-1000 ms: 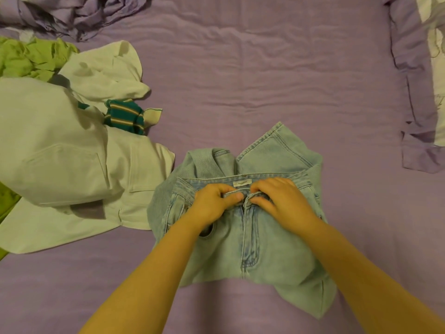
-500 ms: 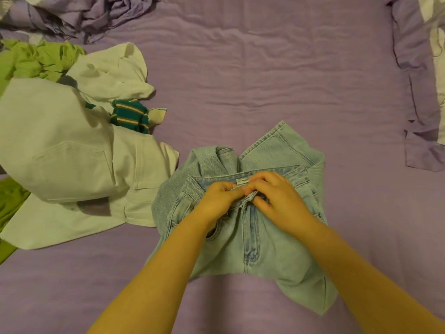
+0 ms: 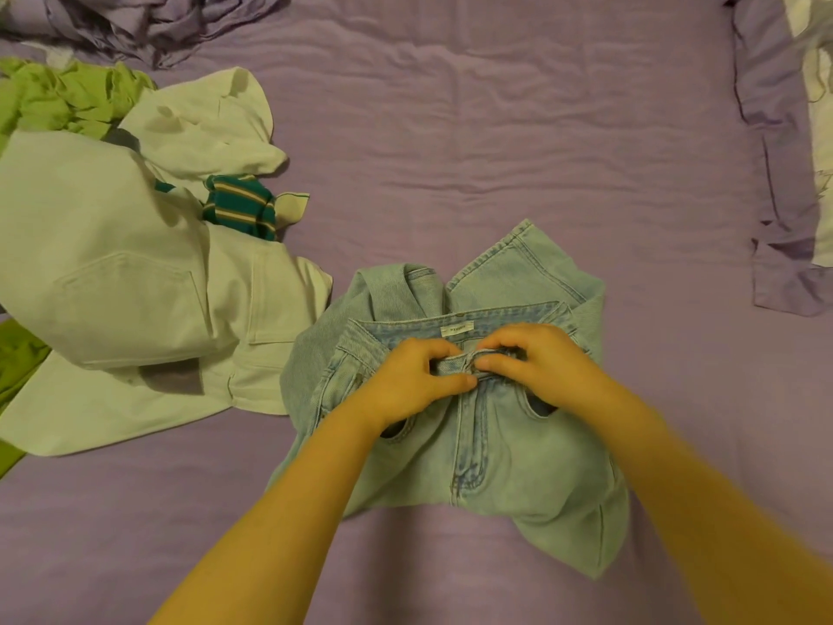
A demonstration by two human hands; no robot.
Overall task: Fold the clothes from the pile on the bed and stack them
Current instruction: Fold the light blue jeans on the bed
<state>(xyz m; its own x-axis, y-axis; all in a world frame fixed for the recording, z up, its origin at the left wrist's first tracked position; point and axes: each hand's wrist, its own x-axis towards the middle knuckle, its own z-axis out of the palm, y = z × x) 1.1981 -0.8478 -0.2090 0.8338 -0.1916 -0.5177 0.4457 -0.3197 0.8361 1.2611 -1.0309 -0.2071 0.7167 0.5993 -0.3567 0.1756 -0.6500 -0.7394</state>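
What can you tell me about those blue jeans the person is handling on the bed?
The jeans are pale, washed-out blue denim, lying front up and bunched on the purple bedsheet. The fly seam, front pocket openings and a small white label inside the waistband show. The legs look folded under, one hem poking out at the far side. The left hand and right hand both pinch the waistband at the front closure. The left edge of the jeans lies against the white garment.

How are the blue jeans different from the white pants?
The blue jeans are light blue; the white pants are creamy white. The left hand and right hand pinch the jeans' waistband; nobody touches the white pants. The jeans lie alone mid-bed; the white pants sit among other clothes. Both are crumpled, unfolded.
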